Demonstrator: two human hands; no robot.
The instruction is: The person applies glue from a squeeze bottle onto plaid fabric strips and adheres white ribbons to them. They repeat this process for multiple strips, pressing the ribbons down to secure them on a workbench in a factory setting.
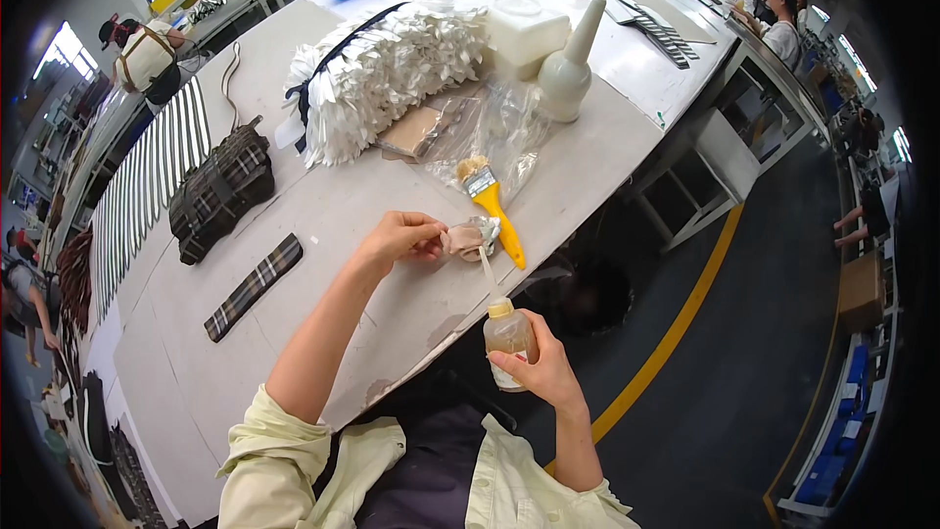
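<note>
My right hand is wrapped round a squeeze bottle with a yellow cap, cloudy sides and a long thin nozzle. The bottle is off the table, beyond its near edge, and its nozzle points up toward a crumpled pinkish-beige piece on the table. At the left side of that piece, the fingers of my left hand are pinched together on its edge. Something shiny and silvery lies in or beside the piece; what it is cannot be made out. Just to the right is a yellow-handled paintbrush, bristles pointing away from me.
Behind lie a bundle of white strips, clear plastic bags, a white container and a cone-topped bottle. Plaid strips, bundled plaid pieces and rows of striped strips are leftward. Other people work farther off.
</note>
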